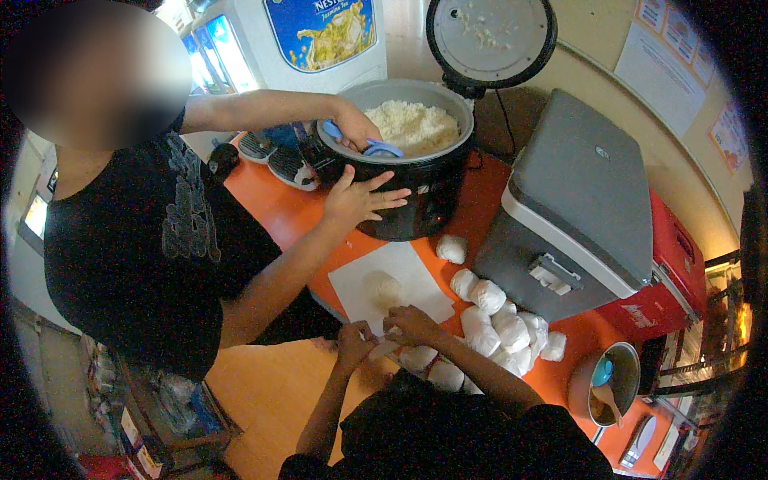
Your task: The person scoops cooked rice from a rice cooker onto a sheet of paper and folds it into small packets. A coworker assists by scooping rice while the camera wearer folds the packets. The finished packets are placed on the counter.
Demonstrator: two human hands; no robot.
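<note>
My left hand is curled with its fingertips on a bit of white paper. Beside it, my right hand is closed on white paper at the near edge of a flat white sheet. Blur hides the exact shape of what lies between my hands. On the sheet sits a small mound of rice. White paper-wrapped bundles are piled to the right of my right hand, and more lie by my right forearm. Beyond the sheet stands an open black rice cooker with white rice inside.
At left, a co-worker holds a blue scoop inside the cooker, the other hand spread by its front. A grey cooler box, a red cooler and a metal pot with utensils stand at right on the orange counter.
</note>
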